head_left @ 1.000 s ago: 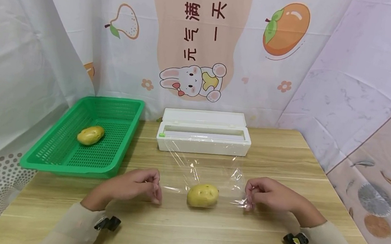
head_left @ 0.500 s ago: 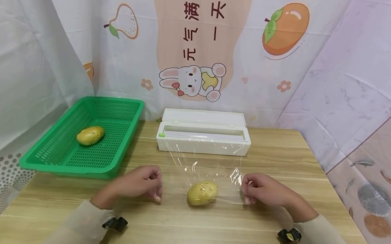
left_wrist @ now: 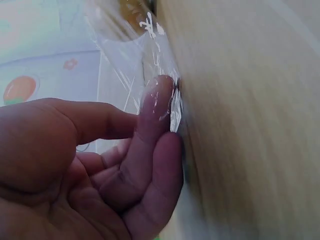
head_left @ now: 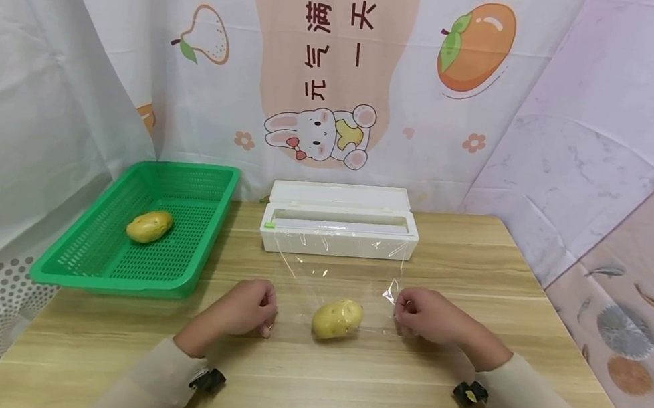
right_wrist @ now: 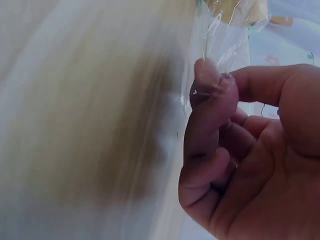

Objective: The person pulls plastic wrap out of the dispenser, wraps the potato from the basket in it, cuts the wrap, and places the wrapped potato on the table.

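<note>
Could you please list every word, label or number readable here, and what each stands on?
"元气满满": sideways on the backdrop, left line.
"一天": same backdrop, right line; the next character is cut off by the picture's top edge.
No readable text on the white box or green basket.

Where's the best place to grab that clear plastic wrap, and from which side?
I'd probably pinch the plastic wrap at both ends of its near edge, from the near side: it's a thin sheet, and its far end reaches back to the white box.
</note>
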Demonstrator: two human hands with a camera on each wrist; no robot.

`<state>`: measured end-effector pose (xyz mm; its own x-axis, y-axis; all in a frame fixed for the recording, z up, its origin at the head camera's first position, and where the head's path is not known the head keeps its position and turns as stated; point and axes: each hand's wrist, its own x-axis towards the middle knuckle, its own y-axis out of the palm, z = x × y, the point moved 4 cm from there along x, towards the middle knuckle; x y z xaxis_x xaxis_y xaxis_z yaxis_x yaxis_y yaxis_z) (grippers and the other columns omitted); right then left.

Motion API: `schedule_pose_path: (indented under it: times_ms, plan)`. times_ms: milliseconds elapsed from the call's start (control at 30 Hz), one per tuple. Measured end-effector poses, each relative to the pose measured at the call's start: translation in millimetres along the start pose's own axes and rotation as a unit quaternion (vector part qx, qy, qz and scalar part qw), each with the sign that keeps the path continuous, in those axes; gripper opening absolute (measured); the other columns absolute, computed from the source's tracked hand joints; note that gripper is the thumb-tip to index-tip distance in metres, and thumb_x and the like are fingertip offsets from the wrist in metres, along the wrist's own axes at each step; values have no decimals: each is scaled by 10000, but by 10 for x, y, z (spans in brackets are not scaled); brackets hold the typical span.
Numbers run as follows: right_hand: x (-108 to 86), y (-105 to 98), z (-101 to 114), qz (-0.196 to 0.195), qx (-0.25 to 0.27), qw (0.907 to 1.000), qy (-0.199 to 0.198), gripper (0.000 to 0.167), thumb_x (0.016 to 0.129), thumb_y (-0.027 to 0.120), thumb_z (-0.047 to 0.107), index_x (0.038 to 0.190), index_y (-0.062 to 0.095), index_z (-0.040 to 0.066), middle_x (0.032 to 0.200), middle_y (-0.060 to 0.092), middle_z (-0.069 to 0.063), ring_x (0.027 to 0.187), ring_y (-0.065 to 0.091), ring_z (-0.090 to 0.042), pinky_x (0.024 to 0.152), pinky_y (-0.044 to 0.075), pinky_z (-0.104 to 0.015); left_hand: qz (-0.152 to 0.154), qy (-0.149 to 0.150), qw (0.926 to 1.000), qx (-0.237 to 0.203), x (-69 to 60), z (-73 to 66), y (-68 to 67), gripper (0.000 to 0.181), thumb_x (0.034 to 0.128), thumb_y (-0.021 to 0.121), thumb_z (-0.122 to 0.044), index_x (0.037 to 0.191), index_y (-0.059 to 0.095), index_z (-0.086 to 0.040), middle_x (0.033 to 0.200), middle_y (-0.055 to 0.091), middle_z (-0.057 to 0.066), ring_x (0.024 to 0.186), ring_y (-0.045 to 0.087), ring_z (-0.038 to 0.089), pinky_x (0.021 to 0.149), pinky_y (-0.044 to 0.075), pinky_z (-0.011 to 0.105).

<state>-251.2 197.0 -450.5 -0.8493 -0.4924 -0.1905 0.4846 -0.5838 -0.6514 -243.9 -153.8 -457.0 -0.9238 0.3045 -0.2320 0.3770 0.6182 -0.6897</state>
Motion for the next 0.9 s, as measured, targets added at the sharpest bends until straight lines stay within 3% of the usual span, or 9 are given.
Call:
schedule_pose_path:
  times_ms: [167, 333, 500, 733, 900]
  plan:
    - [17, 36, 9, -114, -441, 9987, 239, 116, 956, 638, 34, 861, 654, 100, 720, 633, -20, 598, 608, -138, 559, 529, -293, -313, 195, 9941, 1023, -3, -100, 23, 211, 935, 676, -83, 746, 604, -142, 582, 618, -51, 528, 591, 105, 514, 453, 269]
    - [25, 62, -15, -235, -628, 9972, 328, 146, 939, 655, 34, 822, 648, 121, 691, 630, -12, 571, 610, -134, 545, 517, -290, -605, 129, 9862, 1533, -4, -155, 25, 233, 911, 742, -147, 719, 614, -181, 635, 597, -71, 605, 554, 124, 562, 442, 296]
    - [23, 66, -22, -380, -849, 9950, 353, 155, 917, 679, 43, 801, 643, 139, 661, 612, 22, 551, 595, -122, 541, 504, -292, -775, -21, 9814, 1759, -2, -171, 20, 242, 910, 772, -177, 726, 618, -208, 671, 579, -62, 631, 533, 136, 546, 427, 309]
    - [29, 27, 12, -556, -1399, 9879, 377, 172, 869, 729, 77, 777, 648, 198, 669, 589, 69, 619, 540, -110, 600, 445, -293, -1013, 181, 9703, 2189, -4, -175, 26, 269, 876, 807, -203, 686, 621, -245, 652, 565, -101, 661, 513, 120, 675, 397, 356]
    - [38, -7, 0, -574, -1507, 9860, 413, 177, 876, 766, 100, 834, 609, 170, 737, 576, 43, 679, 529, -129, 637, 432, -302, -821, 41, 9737, 2126, -7, -160, 17, 262, 895, 795, -218, 711, 608, -224, 688, 576, -80, 646, 524, 130, 600, 406, 325]
